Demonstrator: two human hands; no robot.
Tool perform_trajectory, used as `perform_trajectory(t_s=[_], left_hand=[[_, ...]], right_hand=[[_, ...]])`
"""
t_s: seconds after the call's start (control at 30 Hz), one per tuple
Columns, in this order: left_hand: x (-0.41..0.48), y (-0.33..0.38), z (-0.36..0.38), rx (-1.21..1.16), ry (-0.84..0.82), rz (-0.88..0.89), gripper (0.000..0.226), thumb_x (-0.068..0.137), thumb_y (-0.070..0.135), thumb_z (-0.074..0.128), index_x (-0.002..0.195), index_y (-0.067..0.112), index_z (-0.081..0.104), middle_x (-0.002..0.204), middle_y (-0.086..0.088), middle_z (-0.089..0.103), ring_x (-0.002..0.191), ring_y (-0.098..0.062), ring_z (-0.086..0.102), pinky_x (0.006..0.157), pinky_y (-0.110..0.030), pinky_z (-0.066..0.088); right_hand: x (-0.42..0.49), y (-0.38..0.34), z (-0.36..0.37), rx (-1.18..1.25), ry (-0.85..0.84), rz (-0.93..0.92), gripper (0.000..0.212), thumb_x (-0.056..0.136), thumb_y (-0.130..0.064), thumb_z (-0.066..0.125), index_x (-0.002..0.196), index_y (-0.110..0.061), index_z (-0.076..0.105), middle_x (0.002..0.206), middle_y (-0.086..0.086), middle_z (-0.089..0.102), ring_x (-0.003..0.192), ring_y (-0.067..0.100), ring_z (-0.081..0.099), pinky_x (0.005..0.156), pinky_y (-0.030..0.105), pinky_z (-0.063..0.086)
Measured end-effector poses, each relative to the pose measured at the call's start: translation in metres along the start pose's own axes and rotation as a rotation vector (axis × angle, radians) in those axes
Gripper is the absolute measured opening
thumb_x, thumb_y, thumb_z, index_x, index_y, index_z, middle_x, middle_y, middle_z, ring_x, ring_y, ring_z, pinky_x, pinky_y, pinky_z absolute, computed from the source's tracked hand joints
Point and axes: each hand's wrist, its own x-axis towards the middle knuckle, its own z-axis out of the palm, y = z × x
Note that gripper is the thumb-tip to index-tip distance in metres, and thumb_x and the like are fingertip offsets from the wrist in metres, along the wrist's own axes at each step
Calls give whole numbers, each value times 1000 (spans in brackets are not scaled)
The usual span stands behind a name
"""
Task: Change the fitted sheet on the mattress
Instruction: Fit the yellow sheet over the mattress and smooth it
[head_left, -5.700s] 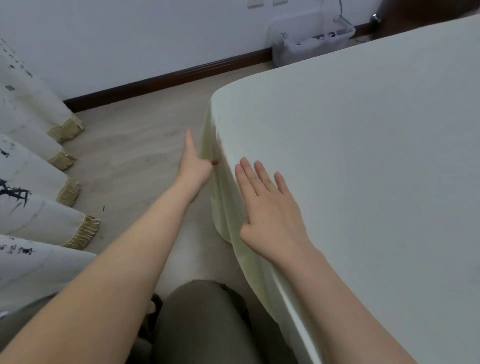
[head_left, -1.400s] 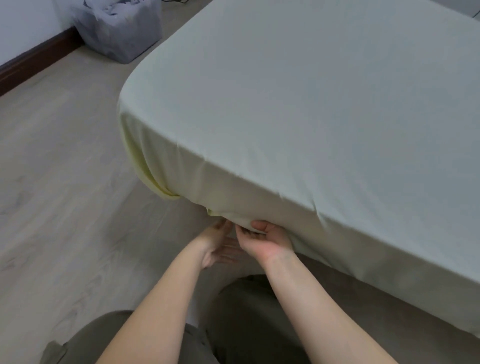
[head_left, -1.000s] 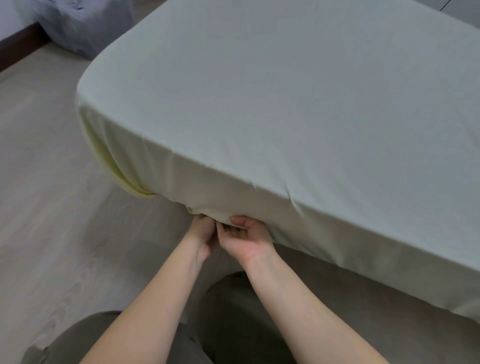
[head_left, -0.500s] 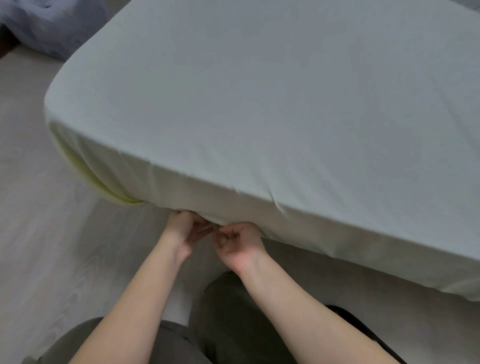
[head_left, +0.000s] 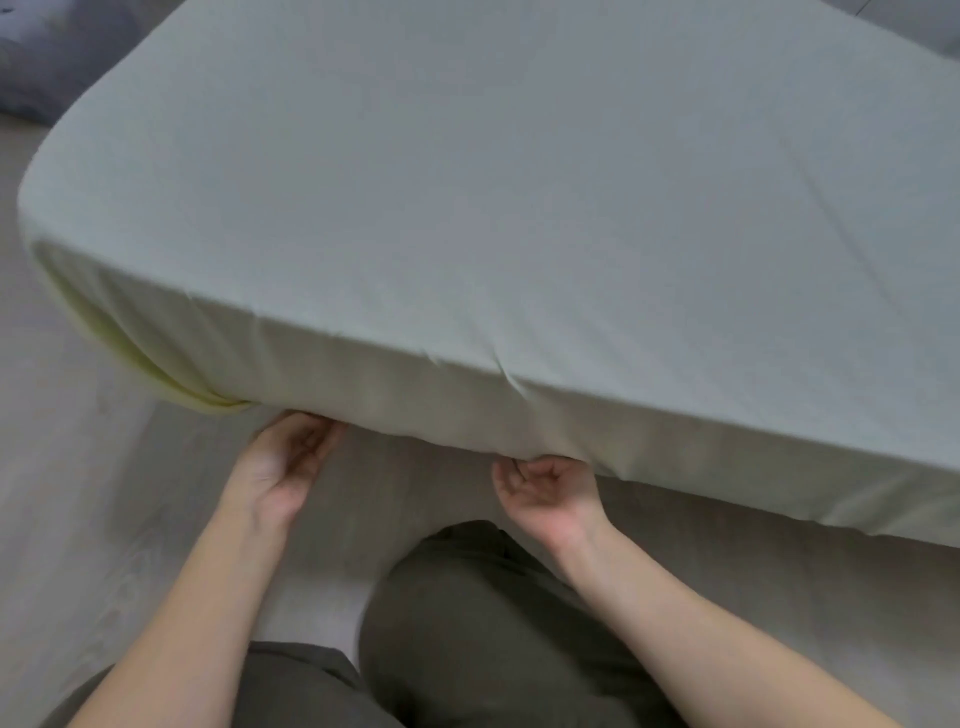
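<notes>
A pale green fitted sheet is stretched over the mattress and hangs down its near side. At the near left corner the hem bunches in a yellowish fold. My left hand is palm up just below the hem beside that corner, fingers loosely bent with their tips against the underside of the edge. My right hand is further right, palm up, fingers curled and pinching the sheet's lower hem. A small crease runs up from there.
Light wood-look floor lies left of and under the bed edge. My knees in dark olive trousers are close to the mattress side. A grey-blue bundle of cloth sits on the floor at the far left.
My hands, together at one spot on the hem half a second ago, have slid apart along it: the left toward the corner, the right to the right. The view has also shifted left.
</notes>
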Motion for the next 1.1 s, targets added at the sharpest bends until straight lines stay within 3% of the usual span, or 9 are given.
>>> perform_trajectory(t_s=[0.2, 0.37, 0.53, 0.63, 0.73, 0.8, 0.87, 0.97, 1.1], left_hand=[[-5, 1, 12, -216, -107, 15, 46, 60, -20, 36, 86, 8, 61, 83, -9, 71, 87, -21, 70, 88, -36, 56], [-13, 17, 14, -69, -32, -38, 39, 61, -15, 35, 67, 9, 65, 71, -5, 69, 68, -20, 71, 79, -38, 58], [-27, 27, 18, 608, 317, 179, 18, 88, 3, 46, 79, 10, 60, 81, -12, 71, 72, -26, 70, 76, -36, 56], [-43, 44, 16, 859, 736, 464, 28, 88, 18, 55, 105, -3, 64, 110, -28, 65, 105, -41, 61, 90, -47, 49], [-66, 66, 31, 852, 899, 980, 46, 94, 16, 48, 133, -7, 43, 137, -26, 44, 126, -39, 46, 105, -41, 37], [-85, 75, 57, 918, 814, 1318, 52, 99, 23, 44, 143, -4, 35, 148, -22, 35, 137, -33, 36, 114, -38, 28], [-93, 82, 95, 1139, 593, 1472, 53, 102, 34, 36, 146, 5, 35, 155, -13, 29, 144, -26, 26, 118, -41, 19], [-78, 97, 154, 1748, 290, 1126, 67, 94, 61, 9, 151, 30, 24, 162, 11, 8, 149, -11, 4, 117, -48, -4], [-29, 136, 162, 2106, 456, 618, 65, 93, 67, 5, 152, 41, -1, 160, 17, -12, 149, -12, -7, 112, -65, -5]], right_hand=[[6, 9, 3, 78, -116, 81, 45, 66, 11, 29, 92, -12, 57, 100, 5, 60, 77, 18, 48, 67, 26, 32], [9, 5, 12, -57, -22, 25, 41, 73, 16, 27, 95, -3, 56, 99, 16, 62, 91, 29, 57, 78, 33, 46], [-26, 35, 29, -1074, -167, 67, 30, 97, -8, 35, 110, -3, 62, 118, 13, 65, 91, 22, 61, 77, 32, 49], [-71, 47, 48, -1776, -692, -558, 29, 93, -12, 57, 120, -17, 65, 122, -3, 65, 107, 6, 59, 93, 22, 45], [-119, 3, 91, -1818, -1192, -1188, 29, 93, -18, 58, 120, -24, 66, 130, -14, 59, 123, 0, 52, 105, 17, 37], [-126, -54, 121, -1828, -1122, -1440, 31, 97, -32, 52, 127, -31, 61, 135, -18, 55, 128, 0, 49, 106, 18, 36], [-115, -105, 150, -2091, -785, -1495, 44, 99, -50, 40, 142, -38, 46, 149, -20, 40, 137, -2, 35, 110, 20, 30], [-70, -124, 163, -2667, -374, -1255, 59, 96, -58, 14, 148, -45, -10, 159, -22, -8, 149, 6, -5, 121, 31, 3], [-44, -113, 153, -2489, -521, -1471, 50, 95, -61, 5, 142, -62, -11, 157, -29, -8, 147, 2, -7, 120, 42, -1]])
